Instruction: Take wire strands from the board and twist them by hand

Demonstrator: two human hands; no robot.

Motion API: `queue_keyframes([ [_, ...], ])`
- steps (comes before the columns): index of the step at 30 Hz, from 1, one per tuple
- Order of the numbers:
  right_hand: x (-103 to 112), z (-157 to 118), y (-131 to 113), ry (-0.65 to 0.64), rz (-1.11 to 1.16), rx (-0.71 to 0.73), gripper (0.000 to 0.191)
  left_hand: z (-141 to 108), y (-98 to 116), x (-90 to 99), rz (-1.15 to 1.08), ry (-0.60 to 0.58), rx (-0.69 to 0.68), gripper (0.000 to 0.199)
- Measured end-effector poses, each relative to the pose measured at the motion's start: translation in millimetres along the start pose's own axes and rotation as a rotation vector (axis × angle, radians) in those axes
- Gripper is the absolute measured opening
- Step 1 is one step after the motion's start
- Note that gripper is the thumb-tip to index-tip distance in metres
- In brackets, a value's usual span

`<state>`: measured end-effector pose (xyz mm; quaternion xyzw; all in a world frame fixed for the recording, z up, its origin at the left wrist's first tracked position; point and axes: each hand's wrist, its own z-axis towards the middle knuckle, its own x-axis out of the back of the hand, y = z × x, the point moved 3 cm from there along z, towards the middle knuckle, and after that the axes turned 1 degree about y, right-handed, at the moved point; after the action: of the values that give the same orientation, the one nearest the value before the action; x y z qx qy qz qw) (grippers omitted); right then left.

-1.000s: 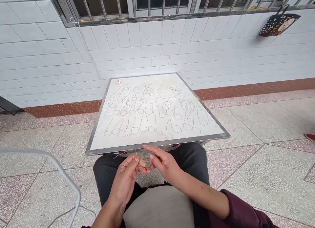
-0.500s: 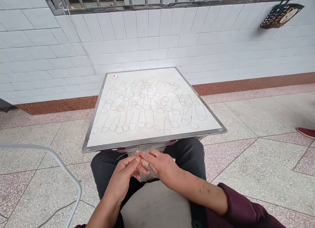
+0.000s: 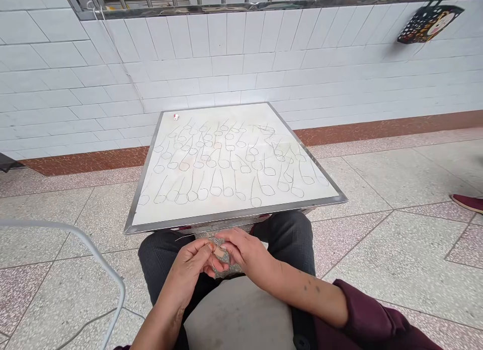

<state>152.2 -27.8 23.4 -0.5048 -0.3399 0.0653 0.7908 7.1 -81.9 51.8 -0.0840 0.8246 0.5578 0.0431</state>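
While the work in hand looks like shaping a thin wire (image 3: 187,237) at the fingertips, both hands are drawn together above the person's knees; the left hand (image 3: 187,275) has its grip closed, thumb and forefinger together on the wire, and the right hand (image 3: 246,255) curls in just beside it, its fingers hiding whether that grip is clamped too. The wire's end disappears between the fingers, and the next move seems to call for a steady, delicate pinch. Ahead lies a white, steel-edged surface (image 3: 234,217), carrying rows of looped wire shapes (image 3: 222,168) and a tiny red-and-white object (image 3: 176,117) near its far corner; a dotted black basket (image 3: 430,23) hangs on the tiled wall (image 3: 211,68), its contents out of sight.
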Motion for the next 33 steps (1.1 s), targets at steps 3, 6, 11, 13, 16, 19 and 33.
queue_keyframes([
  [3,6.3,3.8,0.5,0.031,0.355,-0.187,0.013,1.6,-3.0,-1.2,-0.087,0.052,-0.036,0.034],
  [6,8.0,5.4,0.3,-0.039,0.576,-0.253,0.021,2.3,-4.9,-2.3,-0.170,0.096,-0.075,0.031],
  [11,5.2,3.6,-0.9,-0.160,0.689,-0.294,0.032,3.1,-4.2,-1.2,-0.197,0.121,-0.130,0.030],
  [13,4.5,2.7,-0.8,-0.126,0.662,-0.299,0.033,4.0,-5.8,-0.3,-0.165,0.116,-0.125,0.029],
  [16,2.5,1.4,0.9,-0.058,0.625,-0.302,0.033,5.4,-10.5,0.6,-0.069,0.114,-0.125,0.028],
  [19,-0.4,0.0,4.8,0.007,0.632,-0.323,0.033,6.3,-14.6,-0.2,0.017,0.112,-0.142,0.028],
  [33,-6.1,-0.6,16.4,0.052,0.532,-0.340,0.029,0.5,-3.4,-7.1,-0.107,0.031,-0.092,0.036],
])
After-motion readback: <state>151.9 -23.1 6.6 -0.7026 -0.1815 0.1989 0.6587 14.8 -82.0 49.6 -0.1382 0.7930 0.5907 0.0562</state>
